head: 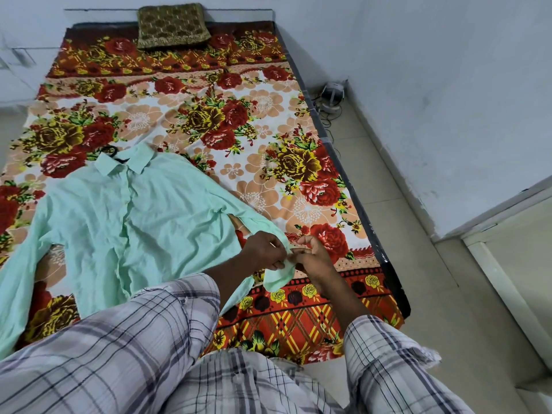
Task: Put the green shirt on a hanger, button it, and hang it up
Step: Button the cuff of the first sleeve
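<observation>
From my remote seat, L to R: green shirt [119,216] lies flat, front up, on the bed [268,115], over the L half of the floral sheet [313,180]; collar points to the far end, hem twd the person; its far-L sleeve [18,264] runs down along the L edge of view; placket runs down the middle, can't tell which buttons are done. A black hanger [112,150] hook sticks out just above the collar; rest of it is hidden inside the shirt. Further back, approx centre, a brown-gold patterned pillow [171,25] sits at the head of the bed.

Nearer me, a plaid shirtsleeve [134,339] covers the L arm, reaching fwd over the shirt hem. Left hand [263,249] and right hand [313,259] sit close together near the R edge of the bed, both working the cuff [279,277] of the shirt's other sleeve [254,219]; L fingers are curled and pinching the cuff fabric; R thumb and fingertips pinch it from the other side; the cuff end droops below the hands; can't see a button btwn them.

R of the bed: tiled floor [418,264]; a small white device w/ cables [333,94] in the far corner by the wall [448,85]; a pale door frame [507,279] at far R.
</observation>
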